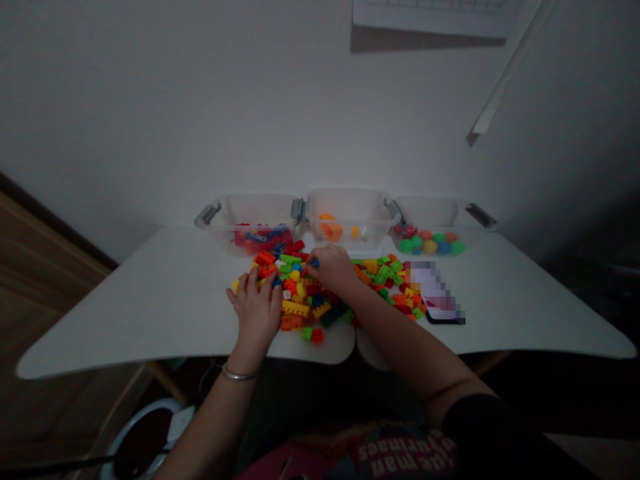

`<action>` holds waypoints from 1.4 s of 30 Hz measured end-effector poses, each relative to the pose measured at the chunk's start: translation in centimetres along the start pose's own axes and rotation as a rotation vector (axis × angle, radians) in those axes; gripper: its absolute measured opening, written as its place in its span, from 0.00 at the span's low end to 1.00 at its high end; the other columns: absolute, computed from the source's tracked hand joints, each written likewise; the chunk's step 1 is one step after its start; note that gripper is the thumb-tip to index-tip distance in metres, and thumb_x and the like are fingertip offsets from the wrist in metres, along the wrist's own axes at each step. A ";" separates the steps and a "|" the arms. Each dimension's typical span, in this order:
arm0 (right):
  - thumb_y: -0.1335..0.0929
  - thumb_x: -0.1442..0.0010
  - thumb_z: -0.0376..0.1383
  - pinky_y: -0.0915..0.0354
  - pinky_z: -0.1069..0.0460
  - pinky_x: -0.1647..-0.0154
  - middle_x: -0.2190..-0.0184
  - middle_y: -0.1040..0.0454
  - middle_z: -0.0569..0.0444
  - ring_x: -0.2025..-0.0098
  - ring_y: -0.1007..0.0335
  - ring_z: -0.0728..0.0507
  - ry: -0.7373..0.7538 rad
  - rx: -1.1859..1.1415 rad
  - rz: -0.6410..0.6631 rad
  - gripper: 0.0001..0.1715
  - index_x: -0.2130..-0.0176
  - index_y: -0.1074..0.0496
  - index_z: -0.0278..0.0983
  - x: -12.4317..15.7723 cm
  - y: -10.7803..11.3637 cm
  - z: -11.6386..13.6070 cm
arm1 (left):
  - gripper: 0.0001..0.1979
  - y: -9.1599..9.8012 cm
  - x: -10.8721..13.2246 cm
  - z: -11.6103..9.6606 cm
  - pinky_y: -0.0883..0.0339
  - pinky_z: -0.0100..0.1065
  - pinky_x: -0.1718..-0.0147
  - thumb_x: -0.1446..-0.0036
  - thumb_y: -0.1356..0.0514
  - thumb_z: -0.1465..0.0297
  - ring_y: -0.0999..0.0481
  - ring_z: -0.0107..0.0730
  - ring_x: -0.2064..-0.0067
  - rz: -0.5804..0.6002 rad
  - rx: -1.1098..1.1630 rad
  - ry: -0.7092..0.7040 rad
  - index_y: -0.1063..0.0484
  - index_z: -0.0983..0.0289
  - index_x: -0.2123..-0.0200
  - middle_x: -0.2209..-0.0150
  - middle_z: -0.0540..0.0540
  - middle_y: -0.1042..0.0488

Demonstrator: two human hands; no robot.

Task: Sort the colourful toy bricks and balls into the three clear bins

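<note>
A loose heap of toy building bricks (296, 309) in orange, green, yellow, red and blue lies in the middle of the white table. Spread over the left side of the heap, my left hand (256, 308) has its fingers apart and rests on or just above the bricks. My right hand (334, 268) reaches in at the back of the heap with curled fingers. A small blue brick (315, 263) shows at its fingertips, partly covered by them. Behind it stands a clear middle bin (370, 212) with a few orange and yellow pieces (330, 228).
A clear left bin (260, 205) holds red and blue pieces (263, 237). In the clear right bin (425, 210) are several coloured balls (430, 247) and red pieces. A phone (434, 293) lies right of the heap. The white table (165, 293) has a rounded front edge.
</note>
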State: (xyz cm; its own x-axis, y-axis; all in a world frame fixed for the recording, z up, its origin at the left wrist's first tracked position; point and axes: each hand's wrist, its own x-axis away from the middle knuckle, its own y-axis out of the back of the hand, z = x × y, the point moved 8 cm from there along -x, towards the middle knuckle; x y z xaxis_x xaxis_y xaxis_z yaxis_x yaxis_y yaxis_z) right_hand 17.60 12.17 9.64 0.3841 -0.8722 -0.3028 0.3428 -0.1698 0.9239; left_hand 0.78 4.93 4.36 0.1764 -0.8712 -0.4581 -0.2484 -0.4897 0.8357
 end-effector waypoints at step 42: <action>0.39 0.38 0.36 0.34 0.43 0.53 0.60 0.20 0.36 0.57 0.25 0.34 -0.605 0.202 -0.412 0.22 0.58 0.18 0.30 4.8 11.2 -23.9 | 0.25 0.5 0.0 -0.9 0.57 0.67 0.35 0.34 0.53 0.62 0.43 0.59 0.32 0.010 -0.008 -0.064 0.25 0.64 0.43 0.33 0.68 0.38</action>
State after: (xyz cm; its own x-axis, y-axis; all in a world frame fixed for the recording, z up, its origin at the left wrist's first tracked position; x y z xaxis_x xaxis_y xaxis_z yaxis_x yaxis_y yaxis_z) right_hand 43.77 17.09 12.97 -0.2977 -0.8099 -0.5054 0.1708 -0.5660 0.8065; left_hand 1.50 4.69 5.02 0.1128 -0.8764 -0.4683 -0.2419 -0.4813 0.8425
